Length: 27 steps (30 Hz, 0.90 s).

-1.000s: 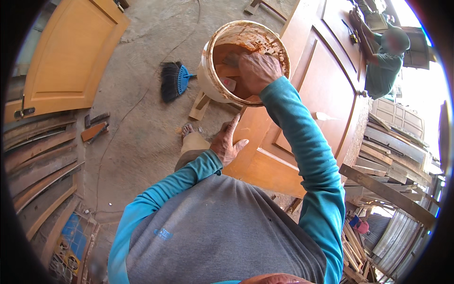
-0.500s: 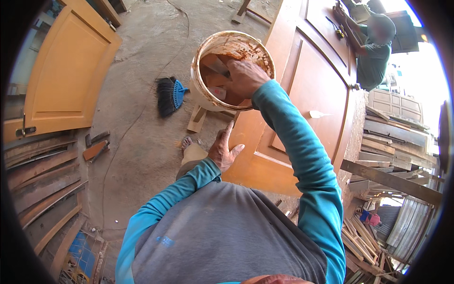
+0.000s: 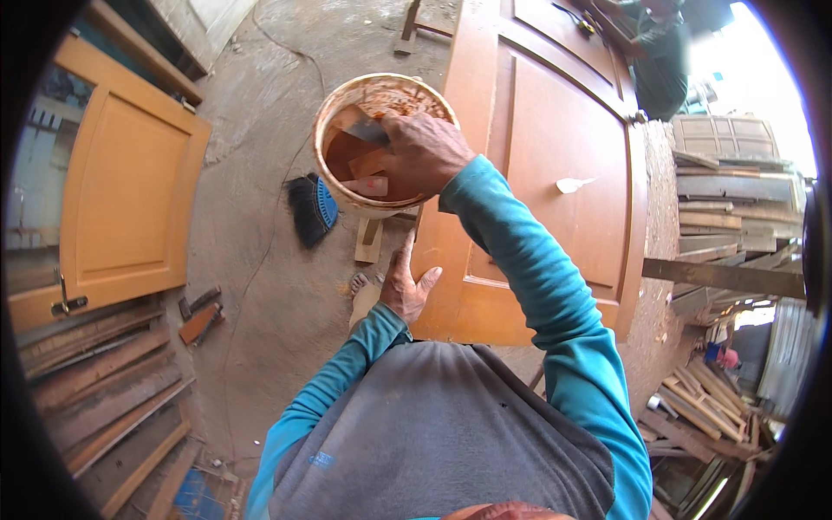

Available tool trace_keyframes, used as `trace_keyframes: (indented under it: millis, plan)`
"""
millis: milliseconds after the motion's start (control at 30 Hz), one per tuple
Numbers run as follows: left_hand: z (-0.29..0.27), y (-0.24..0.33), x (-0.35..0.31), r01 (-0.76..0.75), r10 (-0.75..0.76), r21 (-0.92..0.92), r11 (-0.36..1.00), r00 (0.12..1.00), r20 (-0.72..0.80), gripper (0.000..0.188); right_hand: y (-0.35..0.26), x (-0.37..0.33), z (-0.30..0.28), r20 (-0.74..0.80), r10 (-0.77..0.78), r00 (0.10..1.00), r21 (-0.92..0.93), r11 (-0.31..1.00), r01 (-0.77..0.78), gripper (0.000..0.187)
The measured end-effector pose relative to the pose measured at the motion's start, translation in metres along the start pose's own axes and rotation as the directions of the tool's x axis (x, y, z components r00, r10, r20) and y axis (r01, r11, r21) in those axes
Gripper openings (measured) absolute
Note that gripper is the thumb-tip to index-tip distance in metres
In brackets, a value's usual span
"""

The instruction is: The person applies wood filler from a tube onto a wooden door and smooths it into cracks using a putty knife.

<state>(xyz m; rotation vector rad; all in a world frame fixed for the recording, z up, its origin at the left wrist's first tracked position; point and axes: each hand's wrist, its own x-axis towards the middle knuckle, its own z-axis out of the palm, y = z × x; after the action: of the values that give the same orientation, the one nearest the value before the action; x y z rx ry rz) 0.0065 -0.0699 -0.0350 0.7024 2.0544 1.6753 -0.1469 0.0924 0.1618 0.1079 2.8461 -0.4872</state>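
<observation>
My right hand [image 3: 426, 154] reaches over the rim of a white bucket [image 3: 322, 130], its inner wall smeared reddish brown. The fingers are closed on a flat grey scraper blade [image 3: 371, 132]; its handle is hidden in my hand. Inside the bucket lie brown flat pieces and a small whitish bottle [image 3: 373, 186] with a red mark. My left hand [image 3: 406, 290] rests at the near left edge of a brown panelled door [image 3: 563, 139], thumb and index finger spread, holding nothing. A small white nozzled bottle [image 3: 572, 185] lies on the door panel.
A blue-and-black broom head [image 3: 312, 210] lies on the floor beside a wooden trestle [image 3: 368, 241]. Another panelled door [image 3: 130, 173] stands at left, above stacked boards [image 3: 113, 381]. Timber piles [image 3: 737, 199] fill the right side. A co-worker [image 3: 663, 69] is at the door's far end.
My view has shifted, so the door and bucket sit lower and further left. My right hand has shifted in the bucket, and more of the grey blade shows. My left hand stays at the door edge.
</observation>
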Motion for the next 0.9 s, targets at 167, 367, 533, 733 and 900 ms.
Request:
trace_keyframes:
  millis: [167,367,533,733,900]
  plan:
    - [-0.002,0.011,0.003,0.044,-0.045,0.025,0.999,0.998,0.048,0.088,0.010,-0.005,0.002,-0.079,-0.030,0.996,0.136,0.990,0.040,0.060]
    - [-0.003,0.022,0.000,0.074,-0.074,0.007,0.997,0.997,0.030,0.085,0.015,-0.005,0.000,-0.120,-0.087,0.989,0.161,0.981,0.106,0.036]
    - [-0.005,0.026,0.003,0.079,-0.082,0.107,0.991,0.996,0.025,0.084,0.014,-0.005,-0.005,-0.146,-0.225,0.963,0.147,0.958,0.246,0.024]
    - [-0.008,0.033,0.002,0.154,-0.156,0.127,0.980,0.988,0.005,0.086,0.015,-0.005,0.013,-0.258,-0.246,0.934,0.169,0.940,0.295,0.024]
    - [-0.007,0.032,0.000,0.172,-0.171,0.075,0.982,0.985,-0.018,0.088,0.011,-0.004,0.015,-0.269,-0.237,0.933,0.140,0.949,0.282,0.018]
